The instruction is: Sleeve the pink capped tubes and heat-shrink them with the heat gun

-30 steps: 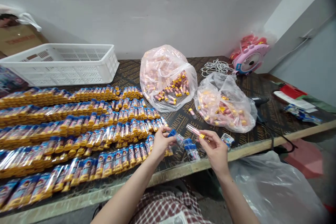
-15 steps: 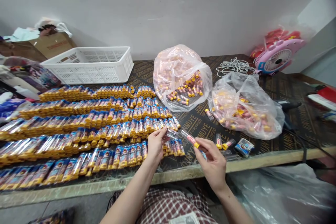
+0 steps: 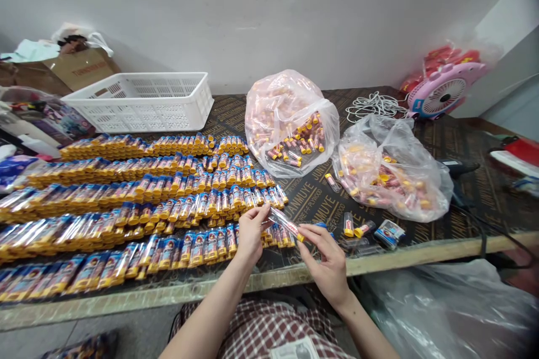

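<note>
My left hand [image 3: 252, 233] pinches the far end of a clear plastic sleeve [image 3: 275, 215] above the table. From the other side my right hand [image 3: 327, 261] holds a small clear tube [image 3: 290, 228] with pink contents by its yellow-capped end. The tube lies in line with the sleeve and seems to be partly inside it; glare hides the exact overlap. Left of my hands, rows of blue-and-yellow wrapped tubes [image 3: 168, 252] are stacked. Two loose yellow-capped tubes [image 3: 348, 225] and a small blue packet [image 3: 389, 234] lie to the right of my right hand.
Two clear bags of tubes, a larger bag [image 3: 269, 101] and a lower bag [image 3: 438, 190], stand behind. A white plastic crate [image 3: 164, 112] sits at the back left. A coiled white cable [image 3: 374, 106] and a pink fan [image 3: 446, 92] are at the back right. The wooden table edge [image 3: 404, 252] runs in front.
My right hand has moved left with the tube. The tube was apart from the sleeve's open end and now overlaps it. My left hand has stayed nearly in place.
</note>
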Demonstrator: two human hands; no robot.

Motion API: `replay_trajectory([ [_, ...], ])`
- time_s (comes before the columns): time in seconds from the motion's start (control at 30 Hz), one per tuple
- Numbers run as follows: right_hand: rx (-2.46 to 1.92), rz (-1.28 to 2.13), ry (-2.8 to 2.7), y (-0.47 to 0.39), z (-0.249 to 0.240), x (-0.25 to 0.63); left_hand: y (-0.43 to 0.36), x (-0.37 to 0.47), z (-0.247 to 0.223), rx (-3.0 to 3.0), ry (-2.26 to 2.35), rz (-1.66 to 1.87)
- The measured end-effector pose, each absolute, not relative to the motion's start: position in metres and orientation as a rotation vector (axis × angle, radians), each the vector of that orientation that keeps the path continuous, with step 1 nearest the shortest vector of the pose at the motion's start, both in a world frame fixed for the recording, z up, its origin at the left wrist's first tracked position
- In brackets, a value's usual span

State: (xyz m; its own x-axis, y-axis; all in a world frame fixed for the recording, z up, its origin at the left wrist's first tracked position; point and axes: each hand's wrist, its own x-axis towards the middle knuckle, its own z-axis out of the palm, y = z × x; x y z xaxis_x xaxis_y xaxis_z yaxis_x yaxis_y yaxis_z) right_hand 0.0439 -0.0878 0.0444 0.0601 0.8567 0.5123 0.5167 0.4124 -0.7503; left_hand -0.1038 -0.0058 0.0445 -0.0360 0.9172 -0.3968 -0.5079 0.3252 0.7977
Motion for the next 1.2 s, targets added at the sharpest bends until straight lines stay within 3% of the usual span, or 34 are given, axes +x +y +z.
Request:
replay_trajectory([
  [0.2,-1.228,0.619,-1.543,-0.084,0.036,0.049,-0.015,-0.1,0.047,0.482,0.942,1.113],
  [0.43,-1.217,0.541,-1.607,-0.075,0.038,0.052,-0.024,-0.1,0.057,0.684,0.861,0.813],
  [0.6,-1.057,0.782,-1.682,-0.072,0.039,0.056,-0.03,-0.099,0.06,0.747,0.887,0.737],
  [0.8,-0.97,0.944,-1.653,-0.074,0.035,0.056,-0.037,-0.097,0.059,0.743,0.903,0.706],
  [1.2,-0.95,0.927,-1.574,-0.074,0.03,0.053,-0.038,-0.095,0.06,0.723,0.914,0.703],
])
